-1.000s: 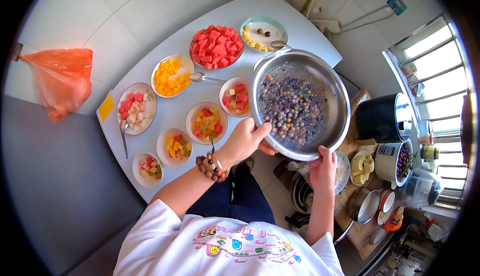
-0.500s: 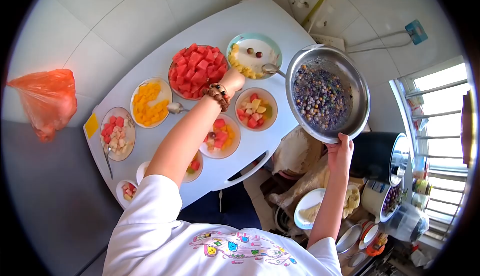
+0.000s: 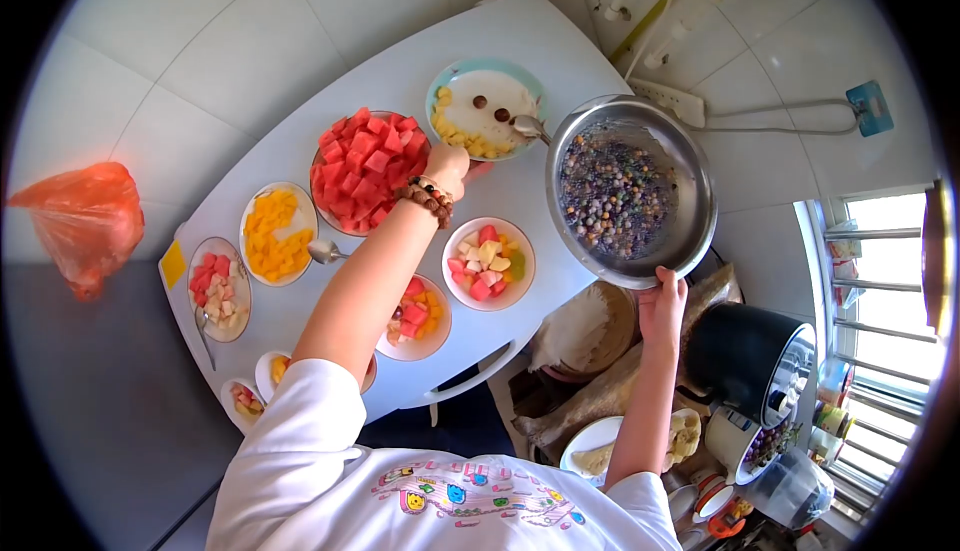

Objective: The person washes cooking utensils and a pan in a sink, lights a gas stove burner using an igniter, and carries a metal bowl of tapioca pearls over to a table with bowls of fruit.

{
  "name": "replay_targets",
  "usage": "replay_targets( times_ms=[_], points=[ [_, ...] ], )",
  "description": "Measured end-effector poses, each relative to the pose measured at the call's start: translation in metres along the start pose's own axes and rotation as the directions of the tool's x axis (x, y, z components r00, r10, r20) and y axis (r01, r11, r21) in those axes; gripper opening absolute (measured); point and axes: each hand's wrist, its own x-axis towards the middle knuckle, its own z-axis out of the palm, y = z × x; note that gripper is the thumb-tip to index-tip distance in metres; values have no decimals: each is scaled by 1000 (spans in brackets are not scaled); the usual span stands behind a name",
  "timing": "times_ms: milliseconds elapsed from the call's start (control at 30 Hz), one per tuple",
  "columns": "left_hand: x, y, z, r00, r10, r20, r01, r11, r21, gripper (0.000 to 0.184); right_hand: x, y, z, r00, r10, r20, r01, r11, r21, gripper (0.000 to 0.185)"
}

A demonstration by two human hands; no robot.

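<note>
My left hand (image 3: 449,171), with beaded bracelets at its wrist, is closed on the near rim of the green-edged plate (image 3: 500,84); some fingers are hidden beneath it. That plate holds yellow fruit pieces, two dark round fruits and a spoon (image 3: 529,128). My right hand (image 3: 662,296) grips the near rim of the large metal bowl (image 3: 695,191), which overlaps the table's right edge in view. Small multicoloured balls (image 3: 610,191) lie in liquid in the bowl. Left of my left hand is a bowl of watermelon cubes (image 3: 366,166); below it sits a mixed fruit bowl (image 3: 489,263).
On the white table (image 3: 300,131) are a mango plate (image 3: 277,234), a plate of red and pale cubes (image 3: 221,289), another fruit bowl (image 3: 414,319) and smaller ones. A black pot (image 3: 745,356) and a banana plate (image 3: 597,448) stand right. An orange bag (image 3: 85,226) hangs left.
My left hand has left the metal bowl and reached across to the green-edged plate. My right hand stays on the bowl, which was lifted toward the right. The view has shifted.
</note>
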Motion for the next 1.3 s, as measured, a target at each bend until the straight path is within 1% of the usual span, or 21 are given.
replay_targets(
  times_ms=[67, 133, 200, 300, 467, 533, 600, 633, 700, 733, 767, 800, 833, 867, 933, 967, 1000, 1067, 1200, 1233, 1300],
  points=[
    [2, 4, -1, 999, 30, 23, -30, 999, 15, 37, -2, 2, 7, 1000, 16, -1, -16, 999, 36, 18],
    [1, 7, -1, 998, 46, 31, -47, 999, 27, 38, 8, 13, -9, 998, 12, 56, -13, 1000, 27, 17],
    [0, 10, 1, 998, 60, 28, -60, 998, -30, 38, 10, 16, -12, 996, 10, 89, -10, 1000, -7, 16],
    [8, 11, 1, 996, 91, 23, -90, 995, -40, 37, 9, 20, -15, 996, 30, 84, -29, 999, -21, 15],
    [28, 20, 0, 997, 59, 41, -56, 995, -79, 36, 6, 29, -14, 996, 50, 67, -49, 999, -14, 16],
    [29, 18, 1, 989, 133, 58, -126, 986, -111, 36, -3, 29, -5, 992, 83, 96, -83, 997, 0, 17],
    [27, 18, 3, 989, 135, 56, -127, 984, -123, 36, -3, 37, -4, 992, 88, 89, -88, 996, -3, 20],
    [24, 17, 3, 984, 172, 56, -165, 981, -100, 32, -9, 36, 7, 996, 69, 55, -69, 998, 4, 20],
    [17, 13, -1, 977, 209, 47, -205, 976, -70, 30, -9, 40, 7, 994, 85, 75, -84, 996, -3, 20],
    [6, 12, -6, 984, 155, 84, -167, 972, 163, 28, -10, 41, 6, 991, 98, 94, -97, 995, -14, 19],
    [-2, 6, -14, 990, 93, 106, -127, 913, 388, 28, -10, 42, 6, 989, 114, 94, -114, 993, -11, 19],
    [-9, -5, -25, 954, 224, 200, -300, 736, 607, 31, -9, 43, 6, 989, 113, 95, -112, 994, -8, 19],
    [-31, -1, -31, 923, 226, 312, -385, 505, 773, 31, -8, 45, 6, 991, 101, 86, -102, 995, 3, 19],
    [-52, 3, -37, 891, 186, 415, -450, 232, 862, 31, -9, 48, 4, 993, 97, 71, -98, 995, 10, 19],
    [-69, -8, -55, 844, 63, 533, -530, 257, 808, 30, -2, 52, -4, 990, 114, 88, -115, 993, 3, 20],
    [-75, -11, -60, 832, -36, 553, -534, 214, 818, 29, -1, 51, -3, 986, 130, 108, -130, 991, -6, 21],
    [-80, -19, -67, 777, 22, 630, -619, 211, 756, 29, -1, 49, -2, 986, 129, 108, -128, 992, -10, 21],
    [-93, -16, -66, 831, -9, 557, -541, 226, 810, 27, -5, 43, 9, 969, 160, 188, -156, 987, -40, 20],
    [-102, -26, -69, 803, 21, 595, -587, 195, 785, 25, -3, 47, 11, 970, 146, 197, -139, 989, -48, 19],
    [-108, -28, -70, 793, 21, 609, -601, 193, 776, 24, -12, 45, 21, 980, 127, 153, -126, 992, -12, 20],
    [-110, -38, -72, 773, 40, 634, -627, 204, 752, 23, -10, 49, 17, 972, 137, 193, -138, 990, -8, 20]
  ],
)
